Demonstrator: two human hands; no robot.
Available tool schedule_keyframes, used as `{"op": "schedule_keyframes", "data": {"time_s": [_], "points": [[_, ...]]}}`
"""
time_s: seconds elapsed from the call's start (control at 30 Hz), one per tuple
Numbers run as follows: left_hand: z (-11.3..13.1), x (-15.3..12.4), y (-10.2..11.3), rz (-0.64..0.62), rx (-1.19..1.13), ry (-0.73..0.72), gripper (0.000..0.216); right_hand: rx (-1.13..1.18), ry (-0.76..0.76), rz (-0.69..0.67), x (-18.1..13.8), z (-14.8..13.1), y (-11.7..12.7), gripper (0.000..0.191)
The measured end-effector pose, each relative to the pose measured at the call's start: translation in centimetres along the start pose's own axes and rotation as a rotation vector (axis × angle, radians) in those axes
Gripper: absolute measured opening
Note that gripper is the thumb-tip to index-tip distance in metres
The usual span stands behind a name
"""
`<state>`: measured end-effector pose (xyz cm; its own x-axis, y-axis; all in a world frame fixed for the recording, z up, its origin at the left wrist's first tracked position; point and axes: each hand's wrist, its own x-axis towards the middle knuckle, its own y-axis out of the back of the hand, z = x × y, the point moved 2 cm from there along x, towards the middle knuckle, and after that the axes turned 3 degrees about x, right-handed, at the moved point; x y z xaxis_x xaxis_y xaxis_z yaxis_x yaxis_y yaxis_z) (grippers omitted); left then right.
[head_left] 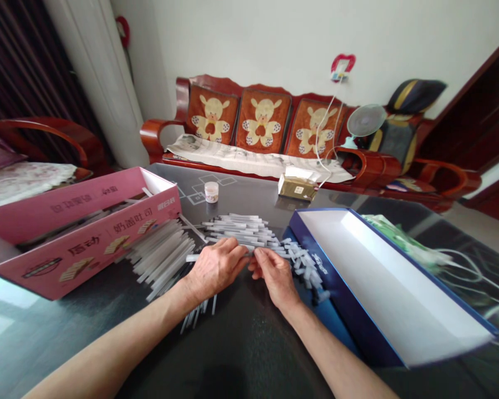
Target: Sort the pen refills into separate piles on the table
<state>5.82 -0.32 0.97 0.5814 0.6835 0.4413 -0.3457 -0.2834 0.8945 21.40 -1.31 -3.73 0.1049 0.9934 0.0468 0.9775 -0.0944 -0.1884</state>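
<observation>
Pinching a thin white plastic tube (192,257) in curled fingers, the left hand (214,269) rests on the dark glossy worktop (241,343) to the left of the open blue-edged white cardboard box (399,310). One end of the tube pokes out past the knuckles, away from the box. The right hand (274,274) lies between the left hand and the box. Its fingers are drawn together against the tube's other end, touching the left fingertips; whether a small piece sits between them cannot be told. A heap of short pale caps (305,263) lies against the box's near left wall, just beside the right hand. A stack of white capped sticks (237,226) lies left of the box, behind both hands. Farther left of the box, a spread of clear tubes (162,257) fans out from a pink printed carton (87,233). A small white jar (211,192) and a tan packet (297,187) stand behind the box.
</observation>
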Motion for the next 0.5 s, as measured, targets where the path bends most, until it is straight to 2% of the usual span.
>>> {"op": "schedule_keyframes", "data": {"time_s": [0.27,0.5], "points": [[0.29,-0.07,-0.41,0.003,0.111,-0.017,0.03,-0.052,-0.022,-0.031,0.19,0.12,0.2,0.033],[0.34,-0.12,-0.93,-0.062,0.061,-0.028,0.031,0.0,-0.018,-0.049,0.43,0.35,0.36,0.028]]}}
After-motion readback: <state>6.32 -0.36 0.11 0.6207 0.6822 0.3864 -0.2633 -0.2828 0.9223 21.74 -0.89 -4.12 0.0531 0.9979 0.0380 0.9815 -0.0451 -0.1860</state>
